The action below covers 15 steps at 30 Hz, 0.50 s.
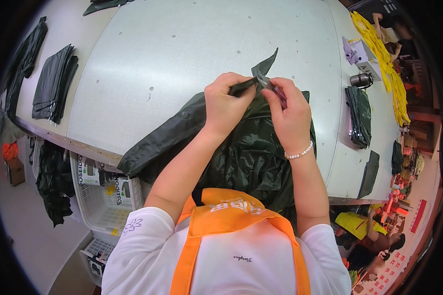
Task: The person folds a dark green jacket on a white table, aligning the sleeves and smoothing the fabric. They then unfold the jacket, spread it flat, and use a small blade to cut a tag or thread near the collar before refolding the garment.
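Garment (pixel 253 155), dark green, lies bunched on the near side of the table (pixel 133 64), its band (pixel 167 130) running toward the near left. My left hand (pixel 226 103) is clamped on the band's far end in a thumb-and-finger pinch. My right hand (pixel 291 115) is closed around a small tool (pixel 281 97), apparently snips, with the metal end just beside my left fingertips; whether it touches the cloth, I cannot tell. A loose tip (pixel 265 64) points toward the far side. I judge the step in hand to be detail work where this tip meets the band. The next move calls for a steady left pinch, taut cloth, small controlled right-hand motion, and left fingertips clear of the metal.
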Motion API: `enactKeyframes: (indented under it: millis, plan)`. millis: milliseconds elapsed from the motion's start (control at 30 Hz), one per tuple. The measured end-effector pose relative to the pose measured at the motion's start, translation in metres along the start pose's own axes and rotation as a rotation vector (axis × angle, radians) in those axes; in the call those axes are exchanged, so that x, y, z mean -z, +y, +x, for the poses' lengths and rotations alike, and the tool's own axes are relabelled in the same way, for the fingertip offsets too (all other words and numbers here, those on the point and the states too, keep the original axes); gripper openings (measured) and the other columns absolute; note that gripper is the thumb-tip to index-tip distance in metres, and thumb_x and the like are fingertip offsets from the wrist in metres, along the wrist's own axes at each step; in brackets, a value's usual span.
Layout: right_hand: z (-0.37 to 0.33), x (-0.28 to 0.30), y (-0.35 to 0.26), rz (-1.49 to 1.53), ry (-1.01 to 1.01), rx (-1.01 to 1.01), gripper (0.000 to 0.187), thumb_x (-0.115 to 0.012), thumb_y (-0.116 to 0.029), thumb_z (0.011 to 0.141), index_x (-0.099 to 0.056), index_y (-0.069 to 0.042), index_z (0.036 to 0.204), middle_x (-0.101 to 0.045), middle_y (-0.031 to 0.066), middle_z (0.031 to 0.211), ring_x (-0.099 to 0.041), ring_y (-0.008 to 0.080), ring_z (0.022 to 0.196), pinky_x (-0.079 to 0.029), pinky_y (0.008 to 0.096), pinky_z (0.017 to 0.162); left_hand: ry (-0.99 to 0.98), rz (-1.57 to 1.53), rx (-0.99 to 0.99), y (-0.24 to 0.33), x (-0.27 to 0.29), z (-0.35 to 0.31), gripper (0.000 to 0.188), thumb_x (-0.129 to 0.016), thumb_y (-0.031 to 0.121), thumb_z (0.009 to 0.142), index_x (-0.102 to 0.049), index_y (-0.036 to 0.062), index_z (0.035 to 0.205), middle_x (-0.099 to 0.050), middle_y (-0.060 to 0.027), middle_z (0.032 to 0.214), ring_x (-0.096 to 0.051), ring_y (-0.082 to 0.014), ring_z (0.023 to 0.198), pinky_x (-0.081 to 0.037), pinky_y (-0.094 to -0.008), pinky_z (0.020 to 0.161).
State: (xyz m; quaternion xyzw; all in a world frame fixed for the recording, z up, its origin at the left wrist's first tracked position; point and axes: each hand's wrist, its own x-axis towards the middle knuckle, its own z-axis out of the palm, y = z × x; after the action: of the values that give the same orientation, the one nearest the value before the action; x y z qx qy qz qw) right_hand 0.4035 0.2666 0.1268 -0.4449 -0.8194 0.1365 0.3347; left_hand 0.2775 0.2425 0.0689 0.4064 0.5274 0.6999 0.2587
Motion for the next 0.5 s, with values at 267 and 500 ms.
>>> enactKeyframes:
  millis: [267, 500]
  plan:
    - [-0.0005, -0.0012, 0.0048, 0.068, -0.009, -0.03, 0.019, -0.07, -0.016, 0.081, -0.06, -0.007, 0.094, -0.063, 0.0075, 0.077, -0.061, 0.021, 0.067, -0.049, 0.0301, 0.059, 0.005, 0.017, -0.041, -0.003, -0.0002, -0.0005, 0.008, -0.072, -0.002, 0.074, -0.067, 0.0004, 0.081, -0.066, -0.0021, 0.074, -0.056, -0.0053, 0.067, -0.045, -0.0206, 0.06]
    - [0.0018, 0.0049, -0.0008, 0.216, -0.097, -0.169, 0.018, -0.069, -0.014, 0.083, -0.059, -0.004, 0.094, -0.063, 0.0087, 0.075, -0.062, 0.0194, 0.066, -0.048, 0.028, 0.06, -0.006, 0.073, -0.113, -0.0051, 0.0007, 0.0005, 0.01, -0.072, -0.003, 0.073, -0.067, 0.0009, 0.081, -0.067, -0.004, 0.076, -0.059, -0.0078, 0.068, -0.047, -0.0216, 0.063]
